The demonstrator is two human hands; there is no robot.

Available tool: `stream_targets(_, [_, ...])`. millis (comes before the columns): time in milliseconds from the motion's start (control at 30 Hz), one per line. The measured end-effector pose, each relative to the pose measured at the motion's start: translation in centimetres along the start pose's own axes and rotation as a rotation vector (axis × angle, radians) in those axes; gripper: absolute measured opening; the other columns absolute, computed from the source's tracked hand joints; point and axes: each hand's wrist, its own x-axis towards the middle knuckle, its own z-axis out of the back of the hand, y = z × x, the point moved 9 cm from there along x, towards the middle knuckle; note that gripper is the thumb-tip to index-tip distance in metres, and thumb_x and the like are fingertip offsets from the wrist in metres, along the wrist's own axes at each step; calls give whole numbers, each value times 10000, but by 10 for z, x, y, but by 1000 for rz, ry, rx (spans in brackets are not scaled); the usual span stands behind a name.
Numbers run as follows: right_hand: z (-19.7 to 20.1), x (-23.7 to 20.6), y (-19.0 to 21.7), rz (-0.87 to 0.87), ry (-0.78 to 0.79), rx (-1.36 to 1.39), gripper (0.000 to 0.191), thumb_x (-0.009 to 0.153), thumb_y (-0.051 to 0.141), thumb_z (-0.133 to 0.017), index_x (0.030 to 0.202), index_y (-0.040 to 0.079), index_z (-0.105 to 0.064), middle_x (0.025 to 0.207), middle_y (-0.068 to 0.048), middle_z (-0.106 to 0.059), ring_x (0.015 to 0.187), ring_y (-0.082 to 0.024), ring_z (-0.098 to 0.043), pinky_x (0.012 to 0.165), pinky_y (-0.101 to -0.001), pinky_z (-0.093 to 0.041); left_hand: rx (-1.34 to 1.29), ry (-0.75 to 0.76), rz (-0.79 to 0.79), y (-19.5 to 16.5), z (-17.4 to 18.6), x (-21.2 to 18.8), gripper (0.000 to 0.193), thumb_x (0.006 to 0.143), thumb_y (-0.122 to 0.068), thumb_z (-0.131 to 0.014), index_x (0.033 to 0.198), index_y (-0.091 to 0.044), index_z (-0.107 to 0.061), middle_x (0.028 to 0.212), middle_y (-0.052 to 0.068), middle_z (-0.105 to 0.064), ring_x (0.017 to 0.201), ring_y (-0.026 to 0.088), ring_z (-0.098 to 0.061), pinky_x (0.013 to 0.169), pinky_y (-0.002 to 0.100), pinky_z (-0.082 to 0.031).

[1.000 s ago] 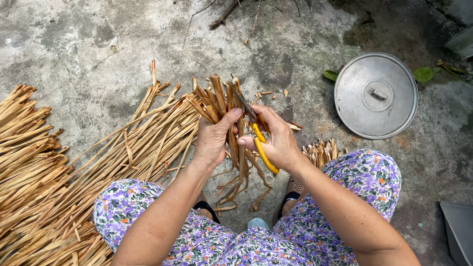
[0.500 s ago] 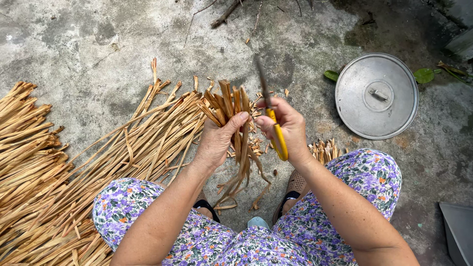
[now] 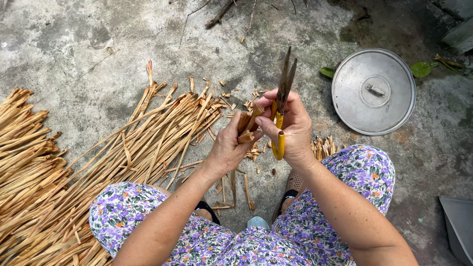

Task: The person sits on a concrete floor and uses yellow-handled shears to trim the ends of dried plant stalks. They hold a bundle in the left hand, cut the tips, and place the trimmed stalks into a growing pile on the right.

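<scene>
the person's left hand [image 3: 227, 148] is closed around a short bunch of cut brown stalk pieces [image 3: 248, 124], fingers wrapped tight on it, the ends sticking up past the thumb. the right hand [image 3: 293, 129] is clamped on a pair of scissors with yellow handles [image 3: 279, 138]; the dark blades [image 3: 286, 79] point up and away from the body and stand only slightly apart at the tips. the fingertips of the two hands touch beside the stalk pieces, above the concrete floor [image 3: 88, 44] and between the knees.

both knees are covered in purple floral trousers [image 3: 364, 172], and a dark sandal strap [image 3: 207, 209] shows under the left arm. a fan of long dried straw-coloured stalks [image 3: 148, 143] lies on the floor left of the hands, running into a thicker heap [image 3: 24, 152] at the left edge. small trimmed bits [image 3: 253, 150] are scattered under the hands, and a little cluster of short cut ends [image 3: 322, 146] sits just beside the right knee. a round metal pot lid [image 3: 373, 91] lies flat on the floor to the upper right, well apart from the hands, with green leaves [image 3: 421, 69] near its rim.
</scene>
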Motion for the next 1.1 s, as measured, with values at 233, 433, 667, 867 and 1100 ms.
stream_targets(233, [1, -3, -8, -72, 55, 76, 444, 885, -101, -763, 1244, 79, -575, 1106, -12, -608, 1043, -87, -619, 951, -266, -553, -547, 172, 174, 34, -15, 3, 526, 846, -232, -852, 1279, -118, -577, 962, -49, -617, 893, 93, -590, 768, 294, -531])
stream_targets(433, [5, 1, 0, -77, 43, 43, 414, 911, -109, -733, 1244, 75, -572, 1094, -19, -633, 1049, -102, -643, 948, -274, -556, -846, 163, 141, 38, -5, 0, 331, 988, -260, -782, 1228, -77, -647, 1035, -8, -650, 958, 101, -610, 846, 274, -541])
stream_targets(667, [9, 6, -1, -159, 13, 78, 399, 923, -105, -650, 1271, 76, -574, 1109, -53, -679, 1062, -118, -663, 958, -297, -561, -1004, 264, 303, 19, -10, -8, 377, 952, -294, -711, 1249, -74, -638, 1026, 98, -743, 959, 161, -690, 820, 293, -579])
stream_targets(867, [12, 9, -5, -147, 30, 102, 398, 918, -91, -669, 1268, 72, -577, 1111, -55, -675, 1083, -129, -667, 981, -310, -556, -1009, 147, 326, 23, -3, -3, 435, 918, -181, -772, 1307, -46, -633, 1092, 66, -701, 957, 163, -668, 839, 329, -571])
stream_targets(1100, [9, 8, -13, -213, 66, 46, 412, 908, -18, -711, 1284, 83, -576, 1093, -55, -680, 1072, -143, -671, 956, -332, -557, -907, 87, 322, 43, -1, -3, 362, 874, -147, -833, 1179, -58, -660, 1061, 42, -688, 972, 151, -666, 889, 329, -569])
